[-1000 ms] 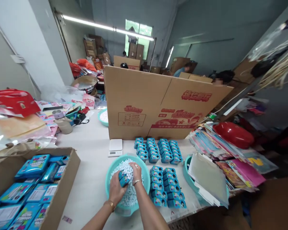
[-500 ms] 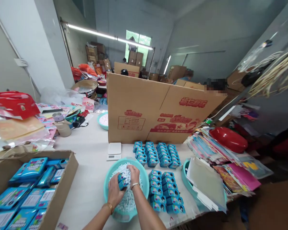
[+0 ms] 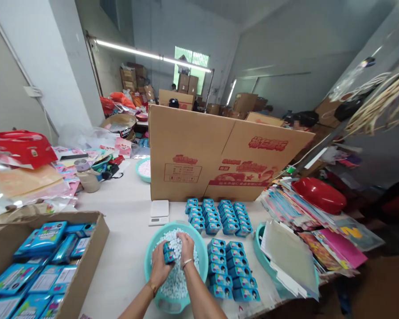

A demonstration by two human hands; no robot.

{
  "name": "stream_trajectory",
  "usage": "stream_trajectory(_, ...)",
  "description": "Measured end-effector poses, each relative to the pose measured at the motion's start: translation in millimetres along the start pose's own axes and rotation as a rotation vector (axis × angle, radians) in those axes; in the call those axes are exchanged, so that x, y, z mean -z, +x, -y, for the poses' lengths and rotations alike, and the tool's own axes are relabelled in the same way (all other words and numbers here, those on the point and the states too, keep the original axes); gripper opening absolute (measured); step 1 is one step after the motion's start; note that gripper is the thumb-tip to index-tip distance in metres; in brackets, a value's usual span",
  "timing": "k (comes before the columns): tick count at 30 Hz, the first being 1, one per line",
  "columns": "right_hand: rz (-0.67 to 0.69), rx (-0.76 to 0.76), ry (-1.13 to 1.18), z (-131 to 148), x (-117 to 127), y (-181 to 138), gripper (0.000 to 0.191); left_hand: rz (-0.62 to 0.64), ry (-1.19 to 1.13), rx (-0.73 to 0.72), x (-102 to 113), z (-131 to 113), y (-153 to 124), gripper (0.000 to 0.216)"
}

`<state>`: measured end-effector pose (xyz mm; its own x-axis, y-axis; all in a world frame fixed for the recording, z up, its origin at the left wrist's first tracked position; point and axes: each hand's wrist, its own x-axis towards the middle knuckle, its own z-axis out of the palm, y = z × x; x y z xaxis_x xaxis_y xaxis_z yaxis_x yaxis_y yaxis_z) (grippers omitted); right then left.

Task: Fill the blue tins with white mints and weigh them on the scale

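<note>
Over a teal basin [image 3: 203,257] full of small white pellets [image 3: 177,279], my left hand [image 3: 159,265] is closed round a small blue box [image 3: 168,254]. My right hand [image 3: 186,246] rests on the pellets beside the box, fingers curled and touching it; what they pinch, if anything, is hidden. Rows of matching small blue boxes [image 3: 231,268] stand on the table just right of the basin, and a further block of blue boxes [image 3: 217,215] sits behind it.
A tall cardboard sheet [image 3: 219,155] walls off the table's far side. A small white scale [image 3: 159,212] lies left of the boxes. An open carton of blue packets [image 3: 36,266] is at my left. Stacked printed sheets [image 3: 302,212] and a second teal basin [image 3: 261,252] lie right.
Both hands stay over the basin with the blue box; the right hand's fingers have shifted slightly on the pellets. The view has tilted a little.
</note>
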<state>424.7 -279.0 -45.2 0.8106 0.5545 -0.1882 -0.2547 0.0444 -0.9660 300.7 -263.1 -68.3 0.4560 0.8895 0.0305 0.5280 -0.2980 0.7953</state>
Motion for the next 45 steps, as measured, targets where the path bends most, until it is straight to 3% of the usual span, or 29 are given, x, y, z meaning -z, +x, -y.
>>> stream_trajectory(7,-0.028,-0.012,-0.015,1.0,3.7,-5.7,0.027,0.055,0.047,0.009,5.0,-7.5,-4.4,0.071)
stream_trajectory(22,0.004,-0.036,-0.015,1.8,4.9,-19.9,0.025,0.079,-0.046,0.048,-2.8,4.8,-4.4,0.074)
stream_trajectory(28,0.177,-0.062,0.030,-7.8,15.6,-37.7,0.036,0.089,-0.017,0.038,-2.3,19.8,-5.6,0.073)
stream_trajectory(32,0.174,-0.013,-0.077,-22.0,38.8,-10.2,0.036,0.172,0.075,0.039,9.3,16.0,-4.5,0.077)
stream_trajectory(35,0.116,0.115,-0.311,-34.4,48.6,31.3,0.034,0.300,0.412,0.117,11.9,-2.8,-1.9,0.071)
stream_trajectory(39,0.333,0.271,-0.495,-56.6,40.7,71.4,0.033,0.433,0.743,0.242,-3.4,-21.3,8.8,0.058)
stream_trajectory(41,0.377,0.222,-0.492,-70.5,33.9,78.0,0.031,0.454,0.753,0.274,-14.5,-20.2,17.7,0.054)
stream_trajectory(45,0.342,0.039,-0.405,-92.8,28.3,79.0,0.023,0.444,0.736,0.337,-29.2,-11.6,34.7,0.050)
